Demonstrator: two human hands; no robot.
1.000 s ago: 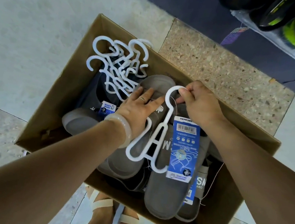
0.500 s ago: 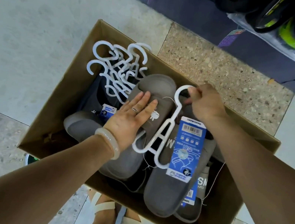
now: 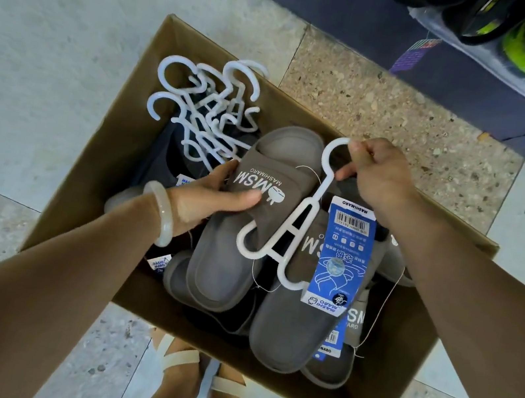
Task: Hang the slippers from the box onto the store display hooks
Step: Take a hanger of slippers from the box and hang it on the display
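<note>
A brown cardboard box (image 3: 88, 190) on the floor holds several grey slippers. My left hand (image 3: 208, 202) grips the strap of a grey slipper (image 3: 226, 262) printed MSM MASHIMARO, thumb on top. My right hand (image 3: 376, 176) pinches the hook end of a white plastic hanger (image 3: 282, 237) that lies across this slipper and a second grey slipper (image 3: 287, 335). A blue paper tag (image 3: 340, 257) lies on the second slipper. More slippers sit underneath, partly hidden.
A tangle of loose white hangers (image 3: 206, 109) rests in the box's far left corner. A dark display base (image 3: 354, 16) with shoes in plastic (image 3: 523, 44) runs along the top right. My sandalled feet (image 3: 199, 382) stand below the box's near wall.
My left hand went from lying flat on the slipper to gripping its strap, and the slipper has turned so its printed strap faces up. My right hand still holds the hanger hook.
</note>
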